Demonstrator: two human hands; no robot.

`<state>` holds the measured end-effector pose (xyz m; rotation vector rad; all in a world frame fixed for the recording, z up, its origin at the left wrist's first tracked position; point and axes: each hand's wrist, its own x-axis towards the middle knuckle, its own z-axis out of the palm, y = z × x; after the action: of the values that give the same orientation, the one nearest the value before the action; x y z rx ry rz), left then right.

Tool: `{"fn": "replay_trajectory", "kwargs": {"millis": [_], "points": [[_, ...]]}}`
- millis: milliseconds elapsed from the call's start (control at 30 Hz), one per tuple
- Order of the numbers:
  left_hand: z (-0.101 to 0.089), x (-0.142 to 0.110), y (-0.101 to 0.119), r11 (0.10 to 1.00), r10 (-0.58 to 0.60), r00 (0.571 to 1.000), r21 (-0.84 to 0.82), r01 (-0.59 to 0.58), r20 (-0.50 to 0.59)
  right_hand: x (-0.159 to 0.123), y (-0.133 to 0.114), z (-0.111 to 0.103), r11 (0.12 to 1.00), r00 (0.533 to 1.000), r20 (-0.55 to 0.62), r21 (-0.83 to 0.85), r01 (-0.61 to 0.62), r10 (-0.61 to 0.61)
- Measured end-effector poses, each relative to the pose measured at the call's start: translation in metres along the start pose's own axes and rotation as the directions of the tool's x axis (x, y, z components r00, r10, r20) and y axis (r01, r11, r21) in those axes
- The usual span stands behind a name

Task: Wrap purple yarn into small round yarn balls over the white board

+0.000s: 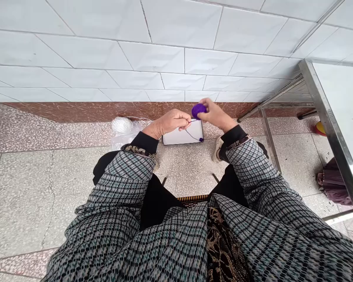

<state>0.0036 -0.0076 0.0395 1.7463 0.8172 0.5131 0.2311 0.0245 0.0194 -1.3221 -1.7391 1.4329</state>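
Observation:
My right hand (216,114) is closed round a small purple crocheted piece (198,110), held up in front of me. Beside it, my left hand (171,122) is curled shut with its fingertips pinched on a thin crochet hook (191,122) that points toward the purple piece. A dark purple thread (191,135) hangs down from the work to a small purple bit over a white box (183,135) lying on the floor below my hands. Both arms wear checked grey sleeves.
A ball of white yarn (121,125) sits in a clear plastic bag by the wall at the left. A metal table frame (326,113) stands at the right, with a dark folded umbrella (332,184) beneath it. My feet rest on speckled stone floor tiles.

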Motion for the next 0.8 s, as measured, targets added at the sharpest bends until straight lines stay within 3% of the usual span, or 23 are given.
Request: {"fn": "replay_trajectory", "kwargs": {"millis": [67, 133, 167, 200, 267, 333, 400, 467, 567, 600, 667, 700, 733, 800], "points": [[-0.004, -0.002, 0.000, 1.000, -0.016, 0.999, 0.005, 0.017, -0.050, -0.007, -0.004, 0.003, 0.992, 0.962, 0.271, -0.125, 0.022, 0.013], [-0.008, -0.003, -0.003, 0.999, -0.035, 0.995, 0.009, 0.036, -0.090, -0.016, -0.012, 0.000, 0.997, 0.818, 0.574, -0.026, 0.068, -0.041], [-0.009, -0.003, -0.005, 0.999, -0.037, 0.994, 0.011, 0.039, -0.107, -0.020, -0.016, -0.002, 0.993, 0.775, 0.620, 0.088, 0.081, -0.118], [-0.010, -0.003, -0.007, 0.999, -0.036, 0.992, 0.013, 0.038, -0.123, -0.023, -0.020, -0.006, 0.974, 0.774, 0.601, 0.209, 0.089, -0.199], [-0.010, -0.001, -0.012, 0.999, -0.031, 0.988, 0.012, 0.034, -0.151, -0.025, -0.024, -0.012, 0.898, 0.871, 0.387, 0.421, 0.126, -0.303], [-0.007, 0.002, -0.016, 0.999, -0.037, 0.988, 0.014, 0.040, -0.147, -0.021, -0.024, -0.015, 0.818, 0.952, 0.087, 0.538, 0.204, -0.294], [-0.003, 0.004, -0.018, 0.998, -0.045, 0.994, 0.030, 0.048, -0.095, -0.013, -0.020, -0.015, 0.782, 0.966, -0.122, 0.569, 0.256, -0.227], [0.003, 0.005, -0.016, 0.998, -0.042, 0.999, 0.047, 0.042, -0.011, -0.005, -0.013, -0.011, 0.804, 0.969, -0.204, 0.549, 0.229, -0.137], [0.008, 0.003, -0.010, 0.998, -0.030, 0.995, 0.057, 0.025, 0.094, 0.001, -0.005, -0.002, 0.921, 0.983, -0.185, 0.386, 0.057, 0.016], [0.008, 0.002, -0.008, 0.998, -0.028, 0.994, 0.063, 0.022, 0.103, 0.000, -0.004, 0.000, 0.962, 0.989, -0.143, 0.272, -0.003, 0.043], [0.004, -0.002, -0.005, 0.996, -0.030, 0.998, 0.086, 0.025, 0.058, -0.005, -0.004, 0.002, 0.996, 0.994, 0.075, 0.033, -0.077, 0.074], [0.002, -0.003, -0.005, 0.995, -0.031, 0.999, 0.098, 0.029, 0.016, -0.009, -0.006, 0.002, 0.996, 0.966, 0.245, -0.042, -0.075, 0.083], [-0.002, -0.005, -0.006, 0.994, -0.031, 0.999, 0.104, 0.034, -0.029, -0.012, -0.008, 0.001, 0.997, 0.908, 0.412, -0.055, -0.055, 0.073], [-0.008, -0.007, -0.008, 0.995, -0.033, 0.994, 0.087, 0.042, -0.105, -0.019, -0.012, -0.004, 0.994, 0.806, 0.590, 0.107, -0.018, -0.049]]}}
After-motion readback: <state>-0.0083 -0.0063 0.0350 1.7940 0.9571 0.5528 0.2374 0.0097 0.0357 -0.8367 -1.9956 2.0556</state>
